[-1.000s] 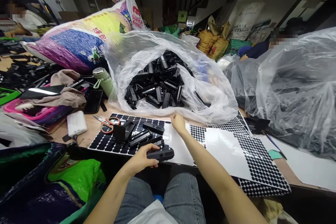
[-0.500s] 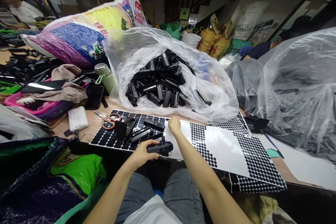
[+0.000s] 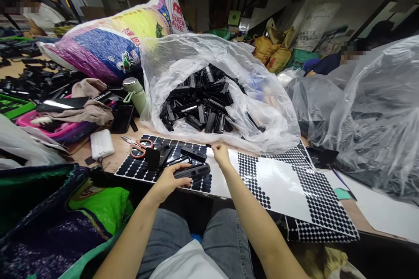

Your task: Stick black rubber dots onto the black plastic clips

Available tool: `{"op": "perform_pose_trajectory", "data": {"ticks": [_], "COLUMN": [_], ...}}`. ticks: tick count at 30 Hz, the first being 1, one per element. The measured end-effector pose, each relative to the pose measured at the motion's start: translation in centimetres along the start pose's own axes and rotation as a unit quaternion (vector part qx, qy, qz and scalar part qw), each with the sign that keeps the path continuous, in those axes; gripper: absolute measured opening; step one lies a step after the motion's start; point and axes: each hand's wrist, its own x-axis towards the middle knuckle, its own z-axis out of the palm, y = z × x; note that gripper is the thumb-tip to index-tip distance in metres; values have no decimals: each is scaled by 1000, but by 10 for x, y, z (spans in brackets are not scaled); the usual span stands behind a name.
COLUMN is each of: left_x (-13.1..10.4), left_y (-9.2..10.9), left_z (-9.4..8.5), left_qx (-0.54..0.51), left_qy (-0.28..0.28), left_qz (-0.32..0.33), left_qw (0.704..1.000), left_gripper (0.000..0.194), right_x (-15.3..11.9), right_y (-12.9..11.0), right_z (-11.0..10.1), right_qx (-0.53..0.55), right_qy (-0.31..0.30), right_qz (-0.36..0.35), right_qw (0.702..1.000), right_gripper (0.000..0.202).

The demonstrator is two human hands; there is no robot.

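Observation:
My left hand point(image 3: 169, 182) grips a long black plastic casing point(image 3: 198, 171) with a textured face, held over the front edge of the table. My right hand point(image 3: 222, 156) is pinched, with a small black sticker point(image 3: 208, 145) at its fingertips. Beneath both hands lies a white sheet of rounded black stickers point(image 3: 131, 166), bare white in its middle part. More black casings point(image 3: 194, 154) rest on this sheet, close beyond my left hand. Scissors with orange handles point(image 3: 139, 147) lie at the sheet's left.
A clear plastic bag point(image 3: 271, 126) full of black casings stands open behind the sheet. Sheets of small black dots point(image 3: 322, 192) lie to the right. A white power bank point(image 3: 102, 143), a phone point(image 3: 122, 118) and a green bottle point(image 3: 135, 96) are at left. Other people sit farther back.
My left hand has lifted the casing slightly up and left. My right hand has come off the sheet a little, now showing a small black sticker in its pinch. The view shifted slightly.

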Motion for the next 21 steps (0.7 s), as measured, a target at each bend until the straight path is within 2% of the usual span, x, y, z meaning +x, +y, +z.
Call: {"op": "perform_pose_trajectory", "data": {"ticks": [4, 7, 9, 12, 21], "left_x": [-1, -2, -2, -3, -7], "left_y": [7, 12, 14, 16, 23], "left_z": [-1, 2, 6, 10, 15], "left_qx": [-7, -19, -20, -11, 9], "left_qy": [-14, -31, -38, -48, -58], "left_qz": [0, 8, 12, 12, 11], "left_qw": [1000, 999, 999, 999, 998], "left_gripper": [53, 52, 52, 50, 50], "right_x": [-49, -83, -98, -107, -111], "right_y": [-9, -15, -17, -16, -7], "right_z": [-34, -56, -64, -68, -66], "right_qx": [94, 182, 208, 199, 180], "right_qy": [-89, -187, -219, -209, -175], "right_qz": [-13, 9, 17, 5, -21], "right_qw": [991, 965, 953, 958, 968], "right_gripper": [19, 24, 28, 29, 25]}}
